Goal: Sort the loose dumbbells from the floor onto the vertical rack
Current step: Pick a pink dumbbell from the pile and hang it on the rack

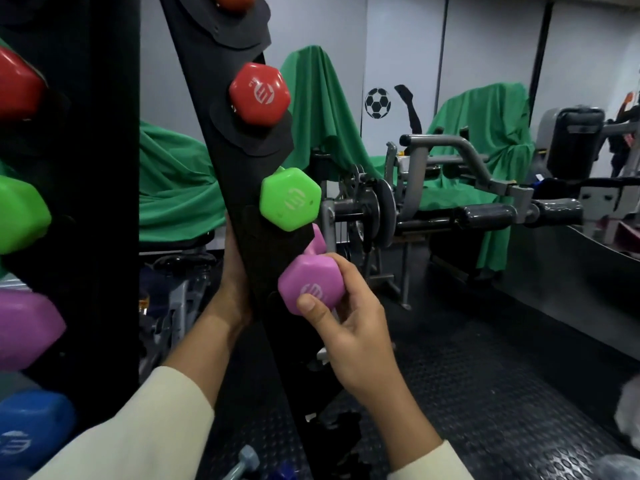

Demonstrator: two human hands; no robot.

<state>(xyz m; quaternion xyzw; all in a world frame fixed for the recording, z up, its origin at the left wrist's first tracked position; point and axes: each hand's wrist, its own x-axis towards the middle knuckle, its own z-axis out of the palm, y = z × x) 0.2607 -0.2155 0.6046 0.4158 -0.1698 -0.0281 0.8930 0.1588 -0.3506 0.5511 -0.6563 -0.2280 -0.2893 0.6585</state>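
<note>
My right hand [349, 327] grips the near head of a purple dumbbell [310, 280], held against the black vertical rack [235, 188] just under a green dumbbell [290, 199]. A red dumbbell [259, 93] sits in the slot above the green one. My left hand [232, 271] wraps round the rack's upright from the left at the purple slot's height. The rack's left upright carries red [19, 83], green [20, 214], purple [27, 329] and blue [33, 427] dumbbell heads. A grey dumbbell [244, 462] lies on the floor at the bottom.
Gym machines [450, 188] with grey arms and black pads stand close behind the rack, some draped in green cloth [485, 119]. Black studded rubber floor [485, 393] stretches to the right. A dark blue object [285, 472] lies by the grey dumbbell.
</note>
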